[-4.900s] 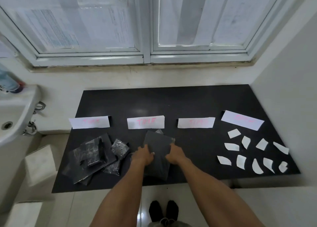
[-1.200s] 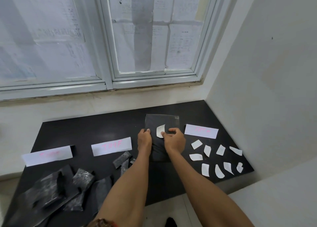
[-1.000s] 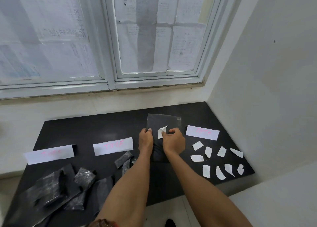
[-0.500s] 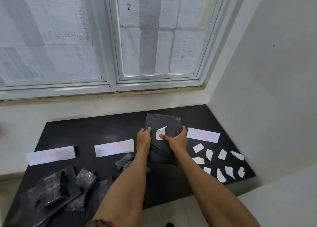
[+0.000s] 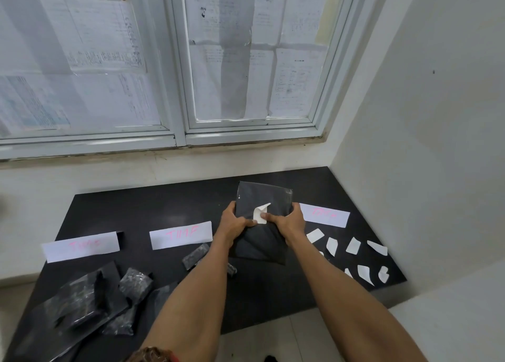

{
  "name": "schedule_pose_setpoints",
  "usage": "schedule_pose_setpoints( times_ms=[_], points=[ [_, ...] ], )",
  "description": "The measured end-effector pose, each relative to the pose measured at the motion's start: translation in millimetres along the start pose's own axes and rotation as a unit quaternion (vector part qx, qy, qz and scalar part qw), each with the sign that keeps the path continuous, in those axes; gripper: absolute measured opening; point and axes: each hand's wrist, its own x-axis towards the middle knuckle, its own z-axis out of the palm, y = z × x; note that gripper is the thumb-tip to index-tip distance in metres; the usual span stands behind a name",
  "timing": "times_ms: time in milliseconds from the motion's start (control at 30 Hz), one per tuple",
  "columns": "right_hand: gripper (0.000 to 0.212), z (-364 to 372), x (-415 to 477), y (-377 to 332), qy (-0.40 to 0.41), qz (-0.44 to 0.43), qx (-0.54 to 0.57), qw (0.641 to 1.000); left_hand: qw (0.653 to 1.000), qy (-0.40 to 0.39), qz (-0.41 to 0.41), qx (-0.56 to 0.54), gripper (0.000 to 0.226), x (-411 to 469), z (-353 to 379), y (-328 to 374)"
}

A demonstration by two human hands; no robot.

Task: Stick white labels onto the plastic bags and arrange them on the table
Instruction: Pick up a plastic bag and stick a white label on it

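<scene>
A flat dark plastic bag [image 5: 263, 197] is held tilted above the black table [image 5: 153, 206], between two of the paper signs. My left hand [image 5: 235, 223] grips its left edge and my right hand [image 5: 287, 221] grips its right edge. Both thumbs press on a small white label [image 5: 259, 214] at the bag's middle; the label's upper corner curls up. Several loose white labels [image 5: 352, 245] lie on the table to the right of my right arm.
Three white paper signs with pink writing [image 5: 180, 234] [image 5: 80, 247] [image 5: 325, 214] stand in a row. A pile of dark plastic bags [image 5: 82, 301] lies at the front left, with smaller ones [image 5: 195, 256] near my left arm. A wall closes the right side, a window the back.
Five seconds ago the bag lay near the middle sign without a label. Since then it has moved right with a label on it, and both thumbs now press the label.
</scene>
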Motion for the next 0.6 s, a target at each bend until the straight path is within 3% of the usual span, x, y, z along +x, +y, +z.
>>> schedule_pose_setpoints(
  times_ms=[333, 600],
  points=[
    [0.107, 8.2, -10.5, -16.2, 0.09, 0.047, -0.008, 0.995, 0.996, 0.054, 0.053, -0.037, 0.029, -7.9, 22.2, 11.2],
    [0.085, 6.0, -13.5, -20.7, 0.125, 0.03, -0.003, 0.992, 0.987, 0.154, -0.04, 0.017, 0.069, -10.2, 30.6, 26.3]
  ],
)
